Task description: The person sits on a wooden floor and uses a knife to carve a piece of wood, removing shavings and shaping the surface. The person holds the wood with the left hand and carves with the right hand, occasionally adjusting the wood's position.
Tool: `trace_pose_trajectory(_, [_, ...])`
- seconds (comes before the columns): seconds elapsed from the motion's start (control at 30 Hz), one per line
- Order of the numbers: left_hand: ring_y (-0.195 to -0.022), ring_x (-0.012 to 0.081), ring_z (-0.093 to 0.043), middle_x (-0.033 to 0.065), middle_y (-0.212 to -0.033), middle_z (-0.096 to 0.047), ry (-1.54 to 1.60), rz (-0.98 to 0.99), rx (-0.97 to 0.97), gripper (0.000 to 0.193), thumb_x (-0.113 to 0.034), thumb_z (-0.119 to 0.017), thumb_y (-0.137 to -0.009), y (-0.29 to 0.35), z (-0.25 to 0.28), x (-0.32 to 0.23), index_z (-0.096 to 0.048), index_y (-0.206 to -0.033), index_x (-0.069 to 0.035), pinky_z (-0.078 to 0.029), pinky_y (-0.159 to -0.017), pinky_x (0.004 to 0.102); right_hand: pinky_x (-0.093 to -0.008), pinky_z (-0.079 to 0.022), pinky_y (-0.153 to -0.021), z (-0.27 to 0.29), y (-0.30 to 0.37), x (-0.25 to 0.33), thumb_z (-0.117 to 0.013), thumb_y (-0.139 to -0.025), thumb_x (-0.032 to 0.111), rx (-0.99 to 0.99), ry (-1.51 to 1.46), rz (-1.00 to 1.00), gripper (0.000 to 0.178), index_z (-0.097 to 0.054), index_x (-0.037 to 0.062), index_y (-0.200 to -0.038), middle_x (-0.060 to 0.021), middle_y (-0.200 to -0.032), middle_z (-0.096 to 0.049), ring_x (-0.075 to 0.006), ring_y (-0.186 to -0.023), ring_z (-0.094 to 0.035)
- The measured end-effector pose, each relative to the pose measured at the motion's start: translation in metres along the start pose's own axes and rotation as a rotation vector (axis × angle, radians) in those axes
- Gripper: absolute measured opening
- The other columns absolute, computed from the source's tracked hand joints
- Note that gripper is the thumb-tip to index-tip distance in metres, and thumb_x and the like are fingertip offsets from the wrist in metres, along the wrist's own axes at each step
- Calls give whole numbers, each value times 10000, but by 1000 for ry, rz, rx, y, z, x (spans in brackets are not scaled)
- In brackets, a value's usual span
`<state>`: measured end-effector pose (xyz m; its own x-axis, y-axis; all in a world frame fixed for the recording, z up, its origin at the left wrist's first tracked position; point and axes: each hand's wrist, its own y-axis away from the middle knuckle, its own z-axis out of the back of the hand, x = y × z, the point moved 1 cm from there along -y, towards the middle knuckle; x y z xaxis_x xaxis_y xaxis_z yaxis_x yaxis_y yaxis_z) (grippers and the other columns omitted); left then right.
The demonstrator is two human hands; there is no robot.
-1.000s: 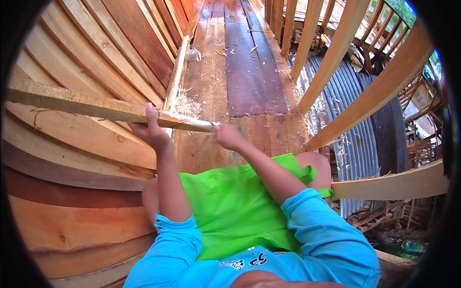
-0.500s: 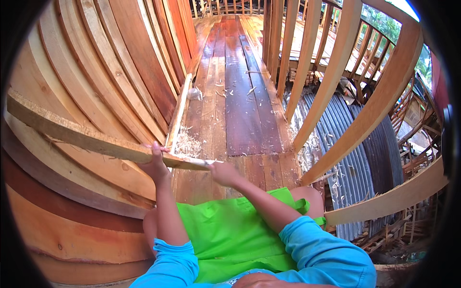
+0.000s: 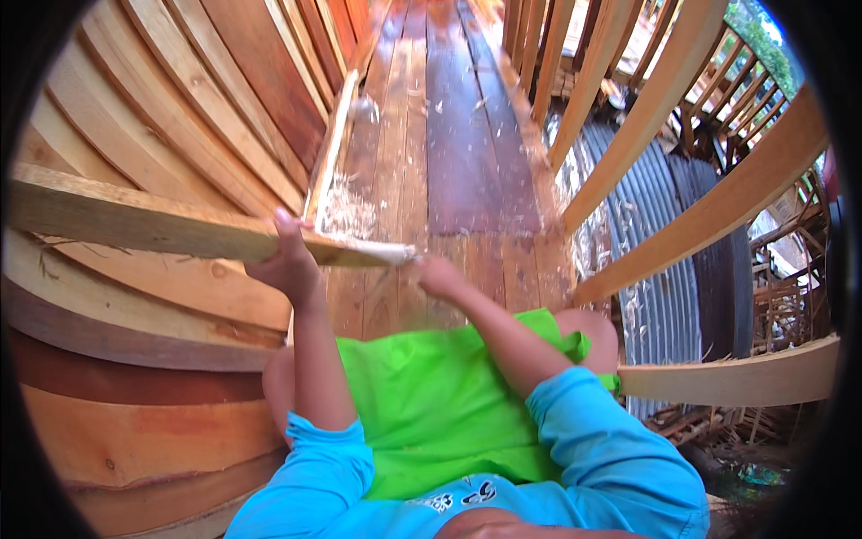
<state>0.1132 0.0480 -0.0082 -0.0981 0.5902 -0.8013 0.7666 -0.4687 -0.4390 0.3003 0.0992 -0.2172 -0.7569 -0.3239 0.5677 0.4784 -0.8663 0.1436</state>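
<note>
A long wooden plank (image 3: pixel 135 214) reaches in from the far left and stops in front of me, its tip (image 3: pixel 386 252) pale and freshly cut. My left hand (image 3: pixel 289 260) is wrapped round it a short way back from that tip, the thumb over the top edge. Just beyond the tip, my right hand (image 3: pixel 442 277) is closed, its fingers blurred. Whatever it grips is too small or smeared to name. A bright green apron (image 3: pixel 440 404) covers my lap.
Curled wood shavings (image 3: pixel 348 211) lie on the plank floor (image 3: pixel 476 171) ahead. Leaning boards (image 3: pixel 180 117) line the left side. On the right stand upright wooden slats (image 3: pixel 642 117), with corrugated metal sheets (image 3: pixel 651 242) lower down behind them. A curved board (image 3: pixel 732 375) juts in beside my right knee.
My right hand has moved off the plank's cut tip, to the right. My left hand keeps its hold on the plank. The whole view has shifted, with hands and plank higher in the picture.
</note>
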Motion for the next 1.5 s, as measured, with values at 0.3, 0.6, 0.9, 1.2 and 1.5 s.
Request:
trace_pose_trajectory(0.3, [-557,162,-565,92,-670,-566,-54,-14,-91,181,-99,-638,-842,-5,-3,2,-528,-784,32,-512,-533,296,-496,-489,-833,18,-4,25,-356,-996,266,-22,-270,-88,408,-610,-52,-968,-259,-864,-638,-428,-865,-624])
trace_pose_trajectory(0.6, [-596,156,-574,83,-699,-568,-136,-45,-236,337,-166,-697,-837,3,-11,-7,-503,-992,61,-497,-557,268,-511,-486,-822,22,-2,51,-338,-1007,281,8,-265,-114,463,-635,-65,-928,-288,-863,-638,-434,-850,-626])
trace_pose_trajectory(0.9, [-636,130,-564,90,-808,-594,-162,-127,-226,357,-202,-710,-864,4,-12,-3,-511,-1010,56,-485,-553,257,-500,-471,-835,21,-8,75,-337,-1007,286,-50,-433,-90,414,-607,-26,-980,-262,-906,-629,-418,-880,-607])
trace_pose_trajectory(1.2, [-631,126,-554,87,-795,-574,-144,-149,-237,441,-195,-718,-856,-1,-8,-3,-454,-1098,64,-498,-553,256,-521,-466,-831,24,-2,71,-332,-1002,297,-74,-269,-51,446,-615,-45,-957,-276,-883,-630,-429,-861,-614])
trace_pose_trajectory(1.5, [-634,127,-547,86,-803,-571,-152,-173,-201,419,-190,-713,-859,1,-9,-1,-462,-1085,58,-493,-552,253,-515,-467,-827,21,-11,80,-346,-996,278,-82,-461,-22,404,-588,-45,-996,-298,-912,-624,-446,-880,-607])
